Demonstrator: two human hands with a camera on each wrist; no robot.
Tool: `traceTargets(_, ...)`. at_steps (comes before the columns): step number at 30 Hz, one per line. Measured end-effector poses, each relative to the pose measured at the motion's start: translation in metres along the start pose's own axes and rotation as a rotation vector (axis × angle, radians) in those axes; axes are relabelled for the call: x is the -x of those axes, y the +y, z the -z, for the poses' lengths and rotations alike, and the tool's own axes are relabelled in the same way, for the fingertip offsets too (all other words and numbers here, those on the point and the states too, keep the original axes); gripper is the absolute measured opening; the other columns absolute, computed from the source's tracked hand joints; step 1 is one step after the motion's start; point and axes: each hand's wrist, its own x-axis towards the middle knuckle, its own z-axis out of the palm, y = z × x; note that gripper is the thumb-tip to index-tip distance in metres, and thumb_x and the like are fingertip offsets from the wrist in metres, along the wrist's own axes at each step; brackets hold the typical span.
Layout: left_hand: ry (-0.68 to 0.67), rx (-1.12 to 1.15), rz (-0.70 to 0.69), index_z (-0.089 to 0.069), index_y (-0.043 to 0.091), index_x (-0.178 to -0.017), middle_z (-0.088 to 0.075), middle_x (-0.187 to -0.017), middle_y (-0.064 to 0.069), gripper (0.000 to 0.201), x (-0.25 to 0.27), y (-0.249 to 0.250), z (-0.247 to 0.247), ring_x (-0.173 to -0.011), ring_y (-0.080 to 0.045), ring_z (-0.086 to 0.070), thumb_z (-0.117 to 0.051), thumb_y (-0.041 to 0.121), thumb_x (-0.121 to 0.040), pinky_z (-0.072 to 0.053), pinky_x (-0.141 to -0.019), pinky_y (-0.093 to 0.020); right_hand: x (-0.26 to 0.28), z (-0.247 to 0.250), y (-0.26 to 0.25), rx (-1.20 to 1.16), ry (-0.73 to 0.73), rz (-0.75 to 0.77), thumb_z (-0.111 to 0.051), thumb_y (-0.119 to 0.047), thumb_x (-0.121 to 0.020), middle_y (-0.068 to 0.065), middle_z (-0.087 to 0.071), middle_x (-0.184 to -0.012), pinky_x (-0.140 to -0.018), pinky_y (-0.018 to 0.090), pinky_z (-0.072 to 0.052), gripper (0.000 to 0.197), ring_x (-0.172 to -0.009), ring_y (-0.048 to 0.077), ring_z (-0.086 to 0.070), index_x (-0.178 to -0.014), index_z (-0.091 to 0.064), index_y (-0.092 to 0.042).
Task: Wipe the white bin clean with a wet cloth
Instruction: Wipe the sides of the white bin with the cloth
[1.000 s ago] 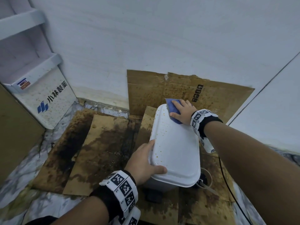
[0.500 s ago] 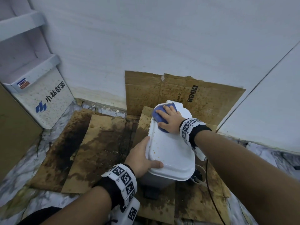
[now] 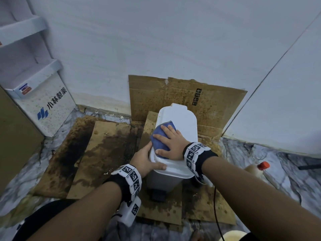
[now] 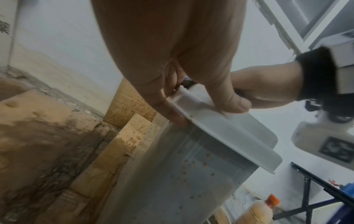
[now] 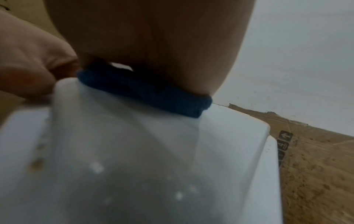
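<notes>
Head view: left hand (image 3: 145,162) clamps the near-left edge of the white bin (image 3: 180,119), thumb on the lid, fingers curled under the rim. Right hand (image 3: 171,145) lies flat, fingers spread, pressing the blue cloth (image 3: 160,139) on the lid's near half. Lid's long axis runs away toward the wall, so the 1 unwiped direction is probably nearer.

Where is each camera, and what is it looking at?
Head: looks down at the white bin; both forearms and hands show.
Left wrist: looks along the left hand gripping the lid edge; the right hand shows too.
Right wrist: looks along the right hand pressing the blue cloth.
All three show the bin lid.
</notes>
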Motion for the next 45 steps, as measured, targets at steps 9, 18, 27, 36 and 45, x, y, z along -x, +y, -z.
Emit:
traceTargets(9,0.006,-0.004,-0.01,-0.047,0.027,-0.137,-0.065,-0.121,0.009,0.105,0.003,-0.001,-0.003,-0.112,-0.012,-0.061,-0.088,0.042,-0.041,-0.052,-0.097,-0.036,0.042,-0.023,-0.018,-0.022,0.08,0.016,-0.034,-0.063,-0.093,0.003,0.007,-0.162,-0.118,0.047,0.004,0.069,-0.148,0.03,0.009,-0.151,-0.006,-0.038)
traceTargets(18,0.018,-0.004,0.023,-0.047,0.039,-0.136,-0.066,-0.116,0.018,0.101,0.008,0.004,-0.003,-0.108,-0.01,-0.063,-0.093,0.03,-0.046,-0.054,-0.093,-0.038,0.085,-0.04,0.018,-0.101,0.105,0.037,-0.039,-0.048,-0.098,-0.002,0.002,-0.162,-0.118,0.048,0.001,0.055,-0.149,0.024,0.007,-0.148,-0.018,-0.041)
traceTargets(27,0.034,-0.104,0.099,-0.023,0.019,-0.152,-0.038,-0.149,0.002,0.112,0.003,0.026,-0.003,-0.136,-0.023,-0.039,-0.09,0.017,-0.062,-0.036,-0.11,-0.041,0.104,-0.07,0.043,-0.899,0.4,-0.187,-0.057,-0.036,-0.093,-0.002,-0.029,-0.153,-0.118,0.035,-0.023,0.039,-0.143,0.012,-0.025,-0.129,-0.042,-0.04)
traceTargets(36,0.168,-0.821,-0.063,-0.011,0.046,-0.149,0.004,-0.161,0.002,0.075,-0.012,0.048,-0.041,-0.148,-0.028,0.003,-0.041,0.072,-0.085,-0.008,-0.119,-0.054,0.094,-0.062,0.013,-1.273,0.622,-0.264,-0.054,-0.007,-0.095,-0.013,-0.056,-0.121,-0.088,0.005,-0.04,0.032,-0.111,-0.007,-0.052,-0.121,-0.057,-0.025)
traceTargets(45,0.161,-0.789,0.11,-0.015,0.053,-0.143,0.0,-0.159,0.005,0.081,-0.026,0.039,-0.001,-0.146,-0.029,0.001,-0.04,0.085,-0.073,-0.017,-0.114,-0.059,0.065,-0.034,-0.007,-1.474,0.559,-0.363,-0.044,0.015,-0.087,0.01,-0.065,-0.118,-0.094,0.028,-0.051,0.044,-0.111,0.024,-0.061,-0.11,-0.066,-0.015)
